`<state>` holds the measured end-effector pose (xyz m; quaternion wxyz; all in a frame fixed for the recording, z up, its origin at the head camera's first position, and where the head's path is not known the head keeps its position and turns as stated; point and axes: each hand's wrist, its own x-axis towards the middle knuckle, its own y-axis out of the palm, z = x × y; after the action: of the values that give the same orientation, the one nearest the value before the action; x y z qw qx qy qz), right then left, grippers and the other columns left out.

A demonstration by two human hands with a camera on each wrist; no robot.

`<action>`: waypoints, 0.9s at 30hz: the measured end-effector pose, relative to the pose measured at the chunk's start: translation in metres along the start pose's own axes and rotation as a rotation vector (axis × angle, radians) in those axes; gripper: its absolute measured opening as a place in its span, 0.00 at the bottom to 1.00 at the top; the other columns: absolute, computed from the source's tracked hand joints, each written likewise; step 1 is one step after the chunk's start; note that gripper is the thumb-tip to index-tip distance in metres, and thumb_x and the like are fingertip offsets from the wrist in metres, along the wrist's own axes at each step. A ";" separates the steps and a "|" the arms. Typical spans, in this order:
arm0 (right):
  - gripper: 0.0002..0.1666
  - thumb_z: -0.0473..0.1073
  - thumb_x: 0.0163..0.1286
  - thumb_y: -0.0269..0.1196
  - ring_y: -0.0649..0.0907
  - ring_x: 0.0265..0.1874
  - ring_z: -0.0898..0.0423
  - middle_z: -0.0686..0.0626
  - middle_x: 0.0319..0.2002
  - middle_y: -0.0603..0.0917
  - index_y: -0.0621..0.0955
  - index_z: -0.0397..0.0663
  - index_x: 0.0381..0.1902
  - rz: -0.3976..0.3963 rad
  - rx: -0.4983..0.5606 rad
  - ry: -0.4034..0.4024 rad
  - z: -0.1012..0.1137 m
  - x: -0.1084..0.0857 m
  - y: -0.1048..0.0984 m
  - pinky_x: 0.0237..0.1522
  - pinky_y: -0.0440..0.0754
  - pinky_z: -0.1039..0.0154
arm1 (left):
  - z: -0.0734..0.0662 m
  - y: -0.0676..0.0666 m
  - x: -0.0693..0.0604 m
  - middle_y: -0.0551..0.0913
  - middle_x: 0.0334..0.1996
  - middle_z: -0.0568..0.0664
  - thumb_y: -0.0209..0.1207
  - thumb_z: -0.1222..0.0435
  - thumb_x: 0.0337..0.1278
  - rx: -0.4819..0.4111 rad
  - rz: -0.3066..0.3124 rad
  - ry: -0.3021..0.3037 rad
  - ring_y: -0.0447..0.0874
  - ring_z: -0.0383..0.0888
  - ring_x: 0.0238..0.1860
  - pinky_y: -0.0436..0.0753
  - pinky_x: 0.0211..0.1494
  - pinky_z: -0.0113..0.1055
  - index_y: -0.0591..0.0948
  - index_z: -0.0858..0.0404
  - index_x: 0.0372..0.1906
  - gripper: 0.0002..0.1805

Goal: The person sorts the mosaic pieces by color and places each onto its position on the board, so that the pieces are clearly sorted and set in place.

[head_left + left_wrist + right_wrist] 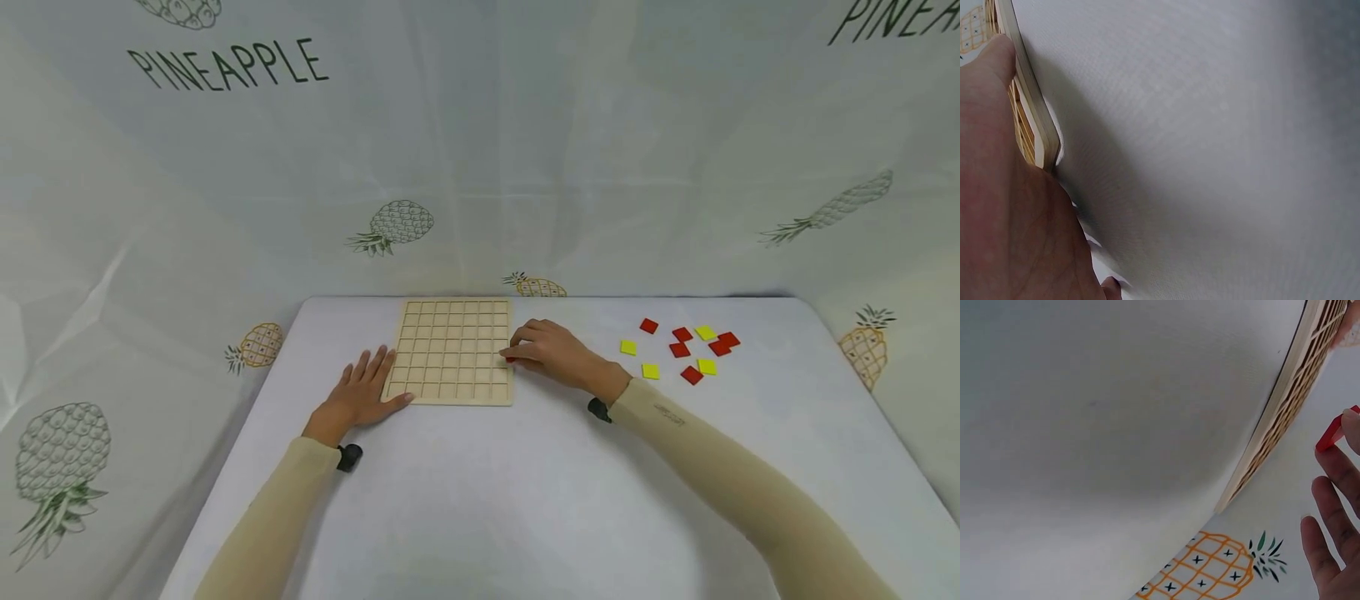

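Note:
A light wooden grid board (450, 352) with square recesses lies on the table. My left hand (362, 390) rests at its lower left corner, fingers straight, the thumb on the board's near edge. In the left wrist view the thumb (997, 59) touches the board's rim (1038, 119). Over the board's right edge, my right hand (552, 352) pinches a small red square tile (1333, 432) between thumb and forefinger. From the head view most of that tile is hidden by the fingers. The right wrist view shows the tile raised above the board (1291, 400), tilted.
Loose tiles lie scattered to the right of the right hand, among them a red tile (648, 326) and a yellow tile (650, 371). Some red ones overlap. The white table (450, 500) meets a pineapple-printed cloth (637, 150) at its back edge.

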<state>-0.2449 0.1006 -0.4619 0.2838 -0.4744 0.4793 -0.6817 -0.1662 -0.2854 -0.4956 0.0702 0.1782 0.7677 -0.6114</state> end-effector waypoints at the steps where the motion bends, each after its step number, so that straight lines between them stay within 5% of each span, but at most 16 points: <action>1: 0.15 0.38 0.67 0.76 0.85 0.48 0.49 0.50 0.45 0.88 0.91 0.49 0.52 -0.006 0.002 -0.004 0.000 0.002 0.001 0.54 0.84 0.53 | 0.001 0.001 0.001 0.35 0.87 0.62 0.48 0.32 0.74 0.003 -0.003 0.000 0.29 0.66 0.85 0.38 0.83 0.66 0.40 0.65 0.87 0.57; 8: 0.14 0.39 0.69 0.74 0.85 0.48 0.49 0.49 0.46 0.88 0.91 0.49 0.53 -0.008 0.035 0.003 0.000 0.024 0.011 0.53 0.83 0.53 | 0.003 0.001 0.002 0.36 0.87 0.62 0.48 0.31 0.73 0.020 -0.016 0.008 0.30 0.66 0.85 0.39 0.83 0.66 0.41 0.65 0.87 0.58; 19: 0.14 0.41 0.72 0.71 0.85 0.52 0.50 0.50 0.48 0.88 0.91 0.50 0.55 0.044 0.017 0.051 0.011 0.064 0.025 0.57 0.82 0.53 | -0.015 -0.016 -0.011 0.36 0.86 0.64 0.50 0.38 0.78 0.012 0.028 -0.009 0.31 0.67 0.85 0.39 0.83 0.66 0.41 0.67 0.86 0.53; 27: 0.15 0.43 0.73 0.71 0.85 0.52 0.51 0.51 0.49 0.88 0.91 0.52 0.56 0.064 -0.028 0.094 0.022 0.089 0.040 0.58 0.82 0.54 | -0.006 -0.009 -0.003 0.35 0.87 0.63 0.50 0.36 0.77 0.013 0.037 -0.002 0.30 0.67 0.85 0.39 0.83 0.66 0.41 0.66 0.86 0.54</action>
<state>-0.2621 0.0021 -0.4638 0.2762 -0.4300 0.5165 -0.6871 -0.1660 -0.2825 -0.4846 0.0811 0.1922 0.7601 -0.6154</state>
